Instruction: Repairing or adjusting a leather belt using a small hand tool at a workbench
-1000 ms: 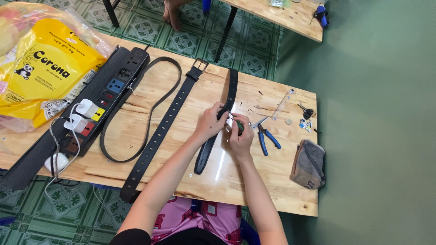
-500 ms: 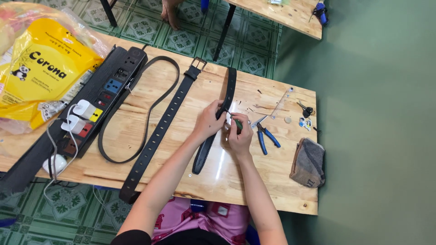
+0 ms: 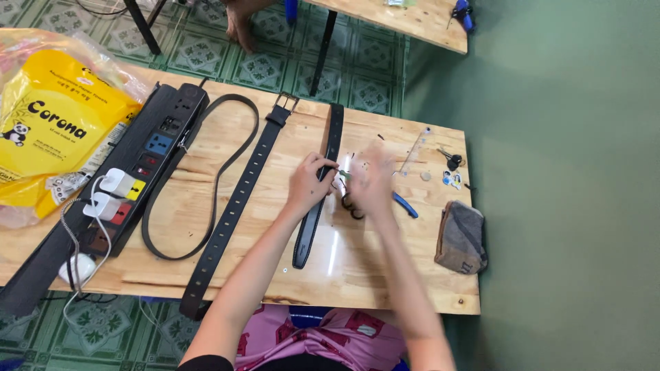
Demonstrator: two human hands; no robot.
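Two hands at work on a short black belt strip on the wooden table (image 3: 385, 275).

Your power strip (image 3: 130, 178) lies far left of that strip, the long buckled belt (image 3: 237, 199) between them. The short belt strip (image 3: 317, 199) runs mid-table; your left hand (image 3: 309, 185) pinches it. Your right hand (image 3: 371, 182) is just right of it, blurred, so I cannot tell its grip; blue-handled pliers (image 3: 405, 205) lie beside it.

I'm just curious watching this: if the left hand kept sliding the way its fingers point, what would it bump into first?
The left hand rests on the short black belt strip, fingers pointing right. First in that line appears to be the blurred right hand, close beside it; the blur hides whether they touch.
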